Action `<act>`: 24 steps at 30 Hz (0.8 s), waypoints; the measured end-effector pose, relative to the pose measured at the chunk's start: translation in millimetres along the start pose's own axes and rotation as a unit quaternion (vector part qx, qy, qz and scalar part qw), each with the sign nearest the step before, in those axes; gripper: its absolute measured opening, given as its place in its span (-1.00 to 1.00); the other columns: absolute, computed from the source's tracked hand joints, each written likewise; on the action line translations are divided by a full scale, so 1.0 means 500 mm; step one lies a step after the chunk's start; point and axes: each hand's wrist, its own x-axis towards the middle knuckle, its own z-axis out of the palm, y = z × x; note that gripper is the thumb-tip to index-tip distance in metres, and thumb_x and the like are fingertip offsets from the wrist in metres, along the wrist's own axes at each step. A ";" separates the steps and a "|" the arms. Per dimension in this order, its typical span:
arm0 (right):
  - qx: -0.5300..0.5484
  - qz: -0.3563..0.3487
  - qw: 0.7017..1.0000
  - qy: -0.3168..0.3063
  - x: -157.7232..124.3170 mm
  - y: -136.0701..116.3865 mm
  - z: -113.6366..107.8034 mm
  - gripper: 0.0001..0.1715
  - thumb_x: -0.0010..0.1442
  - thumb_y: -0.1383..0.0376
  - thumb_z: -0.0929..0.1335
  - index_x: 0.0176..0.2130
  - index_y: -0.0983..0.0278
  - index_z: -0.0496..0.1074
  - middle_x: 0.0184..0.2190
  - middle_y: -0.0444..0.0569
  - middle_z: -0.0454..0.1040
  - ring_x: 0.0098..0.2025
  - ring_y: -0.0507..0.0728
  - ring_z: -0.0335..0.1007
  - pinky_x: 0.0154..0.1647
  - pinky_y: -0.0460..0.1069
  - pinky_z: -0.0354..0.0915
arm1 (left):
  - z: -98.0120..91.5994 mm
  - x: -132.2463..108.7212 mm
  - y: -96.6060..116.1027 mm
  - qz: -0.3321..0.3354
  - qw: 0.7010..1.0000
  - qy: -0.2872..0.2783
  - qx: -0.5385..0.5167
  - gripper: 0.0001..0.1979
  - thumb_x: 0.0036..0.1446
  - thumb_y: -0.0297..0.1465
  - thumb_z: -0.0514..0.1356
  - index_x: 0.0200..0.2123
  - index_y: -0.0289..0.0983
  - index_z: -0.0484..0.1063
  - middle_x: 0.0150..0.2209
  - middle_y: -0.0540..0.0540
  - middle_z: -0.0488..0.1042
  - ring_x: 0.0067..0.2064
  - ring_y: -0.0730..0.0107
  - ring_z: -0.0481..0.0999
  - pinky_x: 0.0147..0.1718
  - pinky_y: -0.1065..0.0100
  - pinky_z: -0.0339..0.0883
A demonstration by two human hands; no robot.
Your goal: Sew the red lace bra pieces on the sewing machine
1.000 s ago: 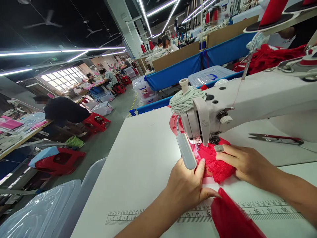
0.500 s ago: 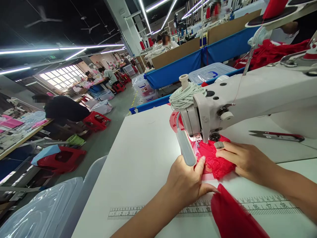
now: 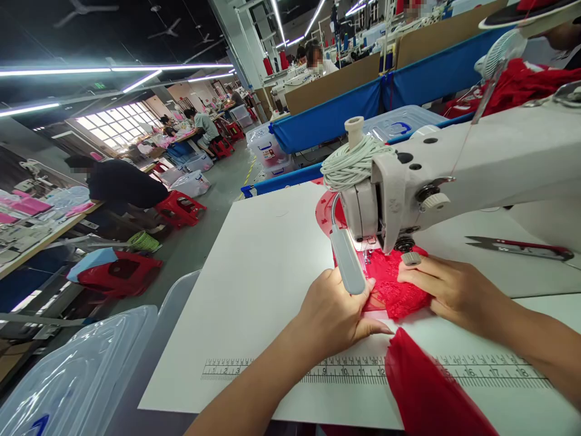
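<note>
left hand: thumb n fingers apart, on red lace | right hand: same lace, can't tell if gripping | snips beyond it

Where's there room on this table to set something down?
Widest patch: left of the lamp, beyond the ruler. A narrower strip separates the snips from the right hand. Red fabric, left hand and right hand crowd the machine head.

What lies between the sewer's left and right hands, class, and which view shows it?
Red lace fabric lies between the left hand and the right hand, partly under the sewing machine; the head view shows this.
</note>
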 end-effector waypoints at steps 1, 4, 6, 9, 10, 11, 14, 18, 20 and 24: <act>0.000 -0.001 1.000 -0.001 0.001 0.000 0.000 -0.48 -0.04 0.64 0.13 -0.24 0.23 0.43 -0.31 -0.04 0.44 -0.32 0.11 0.35 -0.47 -0.06 0.18 | 0.000 0.000 0.001 -0.001 1.000 -0.002 0.004 -0.18 0.25 0.19 -0.25 -0.09 -0.30 0.56 -0.23 -0.29 0.53 -0.43 0.31 0.40 -0.45 0.29 0.27; -0.001 -0.003 1.000 -0.001 0.003 0.001 -0.001 -0.50 -0.03 0.64 0.13 -0.24 0.24 0.42 -0.34 -0.05 0.41 -0.34 0.10 0.33 -0.48 -0.06 0.16 | 0.002 -0.002 0.007 -0.004 1.000 0.004 0.019 -0.17 0.26 0.18 -0.28 -0.03 -0.30 0.53 -0.24 -0.28 0.53 -0.44 0.30 0.40 -0.46 0.30 0.26; -0.003 -0.007 1.000 0.005 0.005 0.001 -0.003 -0.50 -0.04 0.65 0.13 -0.25 0.24 0.41 -0.33 -0.04 0.41 -0.34 0.10 0.33 -0.48 -0.06 0.16 | 0.004 -0.003 0.012 -0.004 1.000 0.010 0.024 -0.16 0.27 0.16 -0.32 0.00 -0.30 0.51 -0.26 -0.27 0.54 -0.44 0.29 0.42 -0.45 0.30 0.27; -0.013 0.000 1.000 0.012 0.007 0.001 -0.007 -0.48 -0.09 0.65 0.13 -0.27 0.24 0.41 -0.35 -0.06 0.40 -0.38 0.08 0.30 -0.49 -0.05 0.13 | 0.006 -0.002 0.020 -0.004 1.000 -0.007 0.024 -0.14 0.28 0.15 -0.34 0.04 -0.35 0.49 -0.24 -0.30 0.54 -0.38 0.25 0.48 -0.42 0.30 0.28; -0.017 0.003 1.000 0.014 0.007 0.001 -0.008 -0.48 -0.11 0.66 0.13 -0.28 0.24 0.41 -0.36 -0.06 0.40 -0.39 0.08 0.30 -0.50 -0.05 0.11 | 0.007 -0.001 0.023 -0.003 1.000 -0.017 0.023 -0.14 0.28 0.15 -0.34 0.04 -0.36 0.48 -0.22 -0.31 0.53 -0.35 0.24 0.49 -0.41 0.30 0.29; -0.020 0.006 1.000 0.014 0.007 0.001 -0.009 -0.47 -0.13 0.66 0.13 -0.29 0.23 0.41 -0.37 -0.07 0.39 -0.40 0.08 0.29 -0.51 -0.05 0.09 | 0.008 -0.001 0.025 -0.003 0.999 -0.025 0.022 -0.14 0.28 0.15 -0.33 0.04 -0.36 0.48 -0.20 -0.32 0.53 -0.32 0.23 0.51 -0.41 0.30 0.29; -0.018 0.009 1.000 0.006 0.005 0.000 -0.010 -0.47 -0.13 0.65 0.13 -0.29 0.23 0.41 -0.39 -0.08 0.37 -0.43 0.07 0.26 -0.52 -0.05 0.08 | 0.007 -0.001 0.026 -0.005 1.000 -0.021 0.023 -0.17 0.27 0.16 -0.27 0.04 -0.34 0.48 -0.22 -0.31 0.53 -0.31 0.22 0.50 -0.39 0.29 0.28; 0.012 0.002 1.000 -0.002 0.003 -0.002 -0.007 -0.46 -0.09 0.66 0.12 -0.26 0.23 0.41 -0.32 -0.06 0.41 -0.37 0.09 0.31 -0.49 -0.06 0.15 | 0.000 -0.003 0.011 -0.008 1.000 0.003 0.014 -0.23 0.25 0.18 -0.19 -0.01 -0.27 0.52 -0.26 -0.28 0.54 -0.38 0.24 0.45 -0.39 0.26 0.27; 0.028 0.002 1.000 -0.006 0.003 -0.003 -0.005 -0.46 -0.06 0.66 0.12 -0.23 0.23 0.41 -0.28 -0.04 0.42 -0.30 0.10 0.36 -0.45 -0.06 0.20 | -0.003 -0.002 0.000 -0.002 1.000 0.018 -0.006 -0.26 0.25 0.17 -0.18 -0.06 -0.23 0.54 -0.22 -0.26 0.55 -0.36 0.22 0.45 -0.37 0.25 0.28; 0.036 -0.003 0.999 -0.019 0.000 0.000 -0.003 -0.48 -0.02 0.63 0.14 -0.19 0.21 0.39 -0.25 -0.02 0.44 -0.25 0.13 0.40 -0.42 -0.05 0.27 | -0.005 0.002 -0.011 0.018 0.998 0.037 -0.056 -0.24 0.29 0.13 -0.25 -0.08 -0.28 0.54 -0.19 -0.25 0.56 -0.29 0.21 0.46 -0.29 0.22 0.31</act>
